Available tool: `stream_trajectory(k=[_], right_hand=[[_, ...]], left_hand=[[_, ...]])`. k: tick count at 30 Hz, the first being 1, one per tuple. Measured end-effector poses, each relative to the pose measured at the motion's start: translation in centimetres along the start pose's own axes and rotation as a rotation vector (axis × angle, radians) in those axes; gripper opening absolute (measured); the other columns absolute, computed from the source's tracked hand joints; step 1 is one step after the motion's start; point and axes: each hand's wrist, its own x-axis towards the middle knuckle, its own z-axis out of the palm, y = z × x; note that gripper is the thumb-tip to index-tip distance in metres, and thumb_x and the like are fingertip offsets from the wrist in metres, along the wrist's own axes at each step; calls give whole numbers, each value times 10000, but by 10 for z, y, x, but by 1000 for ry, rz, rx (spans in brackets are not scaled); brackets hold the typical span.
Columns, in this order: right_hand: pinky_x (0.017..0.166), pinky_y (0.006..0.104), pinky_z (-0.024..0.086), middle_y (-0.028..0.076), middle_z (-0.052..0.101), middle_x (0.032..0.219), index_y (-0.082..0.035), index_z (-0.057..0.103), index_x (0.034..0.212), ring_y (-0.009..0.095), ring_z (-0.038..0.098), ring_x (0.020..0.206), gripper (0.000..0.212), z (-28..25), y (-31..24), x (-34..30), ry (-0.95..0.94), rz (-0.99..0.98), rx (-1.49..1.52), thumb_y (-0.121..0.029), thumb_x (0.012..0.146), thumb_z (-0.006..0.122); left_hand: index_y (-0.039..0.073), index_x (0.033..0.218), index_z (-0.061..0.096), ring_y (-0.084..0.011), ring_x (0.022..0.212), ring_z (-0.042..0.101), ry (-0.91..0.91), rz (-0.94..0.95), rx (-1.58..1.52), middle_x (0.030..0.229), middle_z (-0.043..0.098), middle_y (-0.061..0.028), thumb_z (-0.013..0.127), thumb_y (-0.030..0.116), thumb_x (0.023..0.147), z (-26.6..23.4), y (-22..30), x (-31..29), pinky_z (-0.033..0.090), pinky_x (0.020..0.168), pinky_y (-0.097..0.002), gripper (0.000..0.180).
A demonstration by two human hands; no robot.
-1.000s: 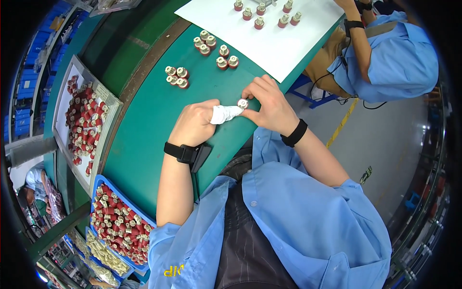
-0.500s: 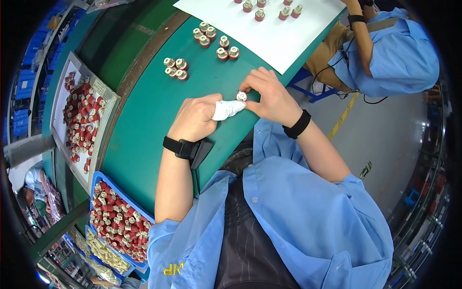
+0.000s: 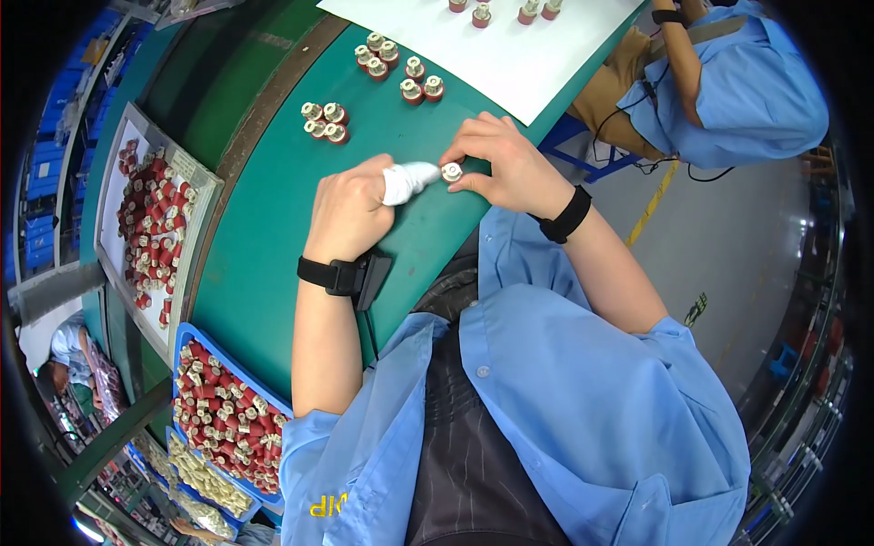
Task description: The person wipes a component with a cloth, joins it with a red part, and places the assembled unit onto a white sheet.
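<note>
Our right hand [image 3: 499,162] grasps one small silver-topped fitting [image 3: 452,172] between thumb and fingers, over the green tabletop [image 3: 259,227]. Our left hand [image 3: 349,207] is loosely curled, with its index finger stretched toward that fitting and wrapped in white cloth [image 3: 410,183]; we cannot tell whether the wrapped tip touches the metal. On the far side of our hands stand upright red-based fittings in three groups: a cluster of four [image 3: 325,122], another four [image 3: 376,56] farther off, and three [image 3: 421,83] to their right. Beyond these, more stand on a white sheet [image 3: 510,68]. To our left, a grey-framed tray [image 3: 206,193] with a white bottom holds a loose heap of red-and-silver fittings, many lying on their sides. Nearer, also left, a blue bin [image 3: 215,344] is heaped with the same kind. Just beside it, at the near left, a second blue bin [image 3: 249,512] holds pale yellowish pieces, too small to make out. At the far right sits a co-worker [image 3: 728,109] in a blue shirt.
</note>
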Motion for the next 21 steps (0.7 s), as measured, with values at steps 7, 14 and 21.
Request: stream_trajectory(k=[7, 14, 21], right_hand=[[900, 362, 394, 0, 626, 957, -122, 736, 992, 221, 541, 956, 238, -1, -3, -1, -16, -5, -33, -118, 770, 821], [927, 363, 390, 5, 627, 971, -121, 737, 1016, 226, 539, 975, 230, -5, 1, 2, -50, -24, -26, -120, 797, 810], [801, 345, 486, 47, 628, 956, -71, 718, 1059, 227, 587, 868, 241, -26, -14, 9, 53, 50, 49, -63, 826, 780]], left_hand=[[98, 844, 705, -339, 732, 655, -49, 109, -231, 803, 643, -78, 618, -16, 790, 1, 6, 1, 501, 610, -439, 153], [81, 870, 721, -308, 699, 651, 18, -33, -106, 771, 639, -79, 618, -51, 774, -3, -7, -1, 498, 617, -394, 193], [-7, 791, 625, -179, 643, 575, -144, -89, -782, 709, 614, -74, 547, -103, 773, 13, -17, -8, 458, 611, -331, 126]])
